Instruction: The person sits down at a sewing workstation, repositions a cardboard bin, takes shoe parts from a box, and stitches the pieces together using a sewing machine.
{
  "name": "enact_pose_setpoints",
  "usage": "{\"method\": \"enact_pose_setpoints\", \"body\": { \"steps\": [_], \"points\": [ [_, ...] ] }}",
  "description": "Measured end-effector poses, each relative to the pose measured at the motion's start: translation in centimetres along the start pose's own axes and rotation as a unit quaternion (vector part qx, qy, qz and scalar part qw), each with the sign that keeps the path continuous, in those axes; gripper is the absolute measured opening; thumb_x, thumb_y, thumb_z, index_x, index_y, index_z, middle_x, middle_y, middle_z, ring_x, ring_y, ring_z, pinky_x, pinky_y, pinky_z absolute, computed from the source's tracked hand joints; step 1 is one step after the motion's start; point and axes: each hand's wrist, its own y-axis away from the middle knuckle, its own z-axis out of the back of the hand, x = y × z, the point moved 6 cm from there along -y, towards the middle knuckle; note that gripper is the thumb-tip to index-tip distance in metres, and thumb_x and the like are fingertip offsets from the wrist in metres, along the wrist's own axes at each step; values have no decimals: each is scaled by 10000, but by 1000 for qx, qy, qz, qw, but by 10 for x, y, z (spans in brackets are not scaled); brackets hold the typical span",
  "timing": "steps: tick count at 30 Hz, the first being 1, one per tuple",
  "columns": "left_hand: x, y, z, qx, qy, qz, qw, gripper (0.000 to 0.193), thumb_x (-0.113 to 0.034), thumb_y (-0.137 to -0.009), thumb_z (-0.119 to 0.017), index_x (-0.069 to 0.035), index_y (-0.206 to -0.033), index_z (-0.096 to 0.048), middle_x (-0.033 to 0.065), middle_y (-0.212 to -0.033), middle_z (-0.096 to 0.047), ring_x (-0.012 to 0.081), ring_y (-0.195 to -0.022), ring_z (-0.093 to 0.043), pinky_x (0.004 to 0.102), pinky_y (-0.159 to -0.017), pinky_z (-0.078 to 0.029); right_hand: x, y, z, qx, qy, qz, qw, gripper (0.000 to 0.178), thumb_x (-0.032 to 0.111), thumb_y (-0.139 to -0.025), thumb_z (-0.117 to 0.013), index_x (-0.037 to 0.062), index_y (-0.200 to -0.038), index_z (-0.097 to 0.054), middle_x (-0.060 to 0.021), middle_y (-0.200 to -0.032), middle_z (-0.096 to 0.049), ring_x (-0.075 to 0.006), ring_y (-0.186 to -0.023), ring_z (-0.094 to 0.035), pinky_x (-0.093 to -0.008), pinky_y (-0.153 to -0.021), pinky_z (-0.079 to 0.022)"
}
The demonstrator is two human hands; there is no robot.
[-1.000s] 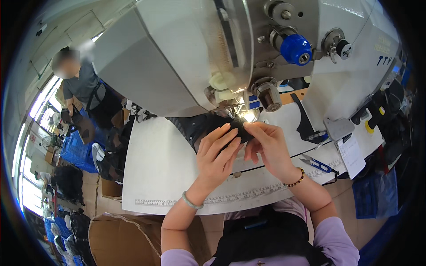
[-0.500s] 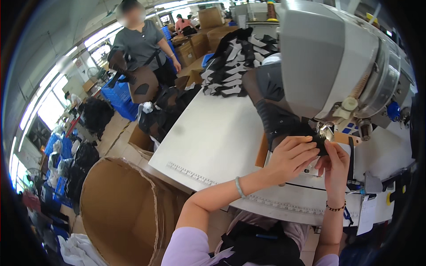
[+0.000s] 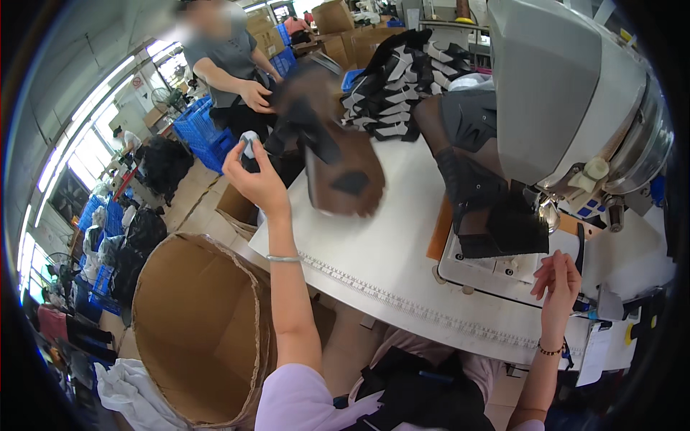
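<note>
Below the sewing machine [image 3: 553, 93]: black upper [image 3: 503, 226], just beyond right hand [image 3: 558, 284], fingers loosely parted. Left of the machine: left hand [image 3: 255, 179] at white piece [image 3: 249, 143], grip unclear; brown upper [image 3: 359, 161] alongside.

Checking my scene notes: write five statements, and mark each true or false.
1. The right hand is nearer the sewing machine than the left hand. True.
2. The left hand wears dark beads. False: it wears a pale bangle.
3. A ruler strip runs along the near edge of the table. True.
4. The cardboard box stands right of the table. False: it stands left.
5. The left hand is at the sewing machine. False: it is by a small whitish thing.
</note>
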Motion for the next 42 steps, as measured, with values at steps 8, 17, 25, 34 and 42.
{"method": "enact_pose_setpoints", "body": {
  "steps": [8, 17, 25, 34, 42],
  "points": [
    [59, 145, -70, 549, 19, 260, 794, 1005, -591, -703, -642, 140, -1303, -301, 370, -1249, -404, 386, -1213, -411, 378, -999, -330, 15, 10, 4, -85, -53, 143, 985, 285, 191, -939, -447, 2, -744, -533, -55, -569, -548, -71, -363, -415, -181, -351, -273],
    [68, 174, -95, 547, 151, 446, 692, 1111, -587, -676, -679, 57, -1391, -124, 275, -1306, -385, 311, -1191, -440, 345, -989, -339, 26, 25, -7, -43, 27, 205, 977, 269, 143, -943, -418, -12, -756, -535, -66, -611, -572, -58, -433, -467, -175, -413, -350],
    [73, 185, -92, 474, 230, 508, 682, 946, -377, -699, -761, 91, -1336, -241, 212, -1221, -468, 264, -1063, -532, 320, -879, -440, 35, 40, -23, 32, 107, 285, 952, 180, 19, -858, -474, -30, -706, -558, -86, -630, -599, -107, -480, -544, -194, -448, -408],
    [98, 172, -41, 437, 317, 648, 537, 487, -258, -767, -723, 106, -1042, -551, 139, -955, -629, 194, -805, -633, 280, -712, -517, 42, 49, -47, 124, 237, 358, 895, 111, -38, -740, -556, 27, -653, -575, -46, -587, -609, -150, -484, -560, -237, -494, -412],
    [204, 96, 4, 459, 169, 588, 644, 363, -348, -810, -658, -48, -1009, -618, 50, -939, -645, 157, -862, -613, 292, -771, -485, 39, 43, -41, 97, 224, 354, 903, 110, -29, -729, -558, 41, -645, -575, -35, -578, -601, -157, -450, -525, -256, -473, -382]
  ]
}}
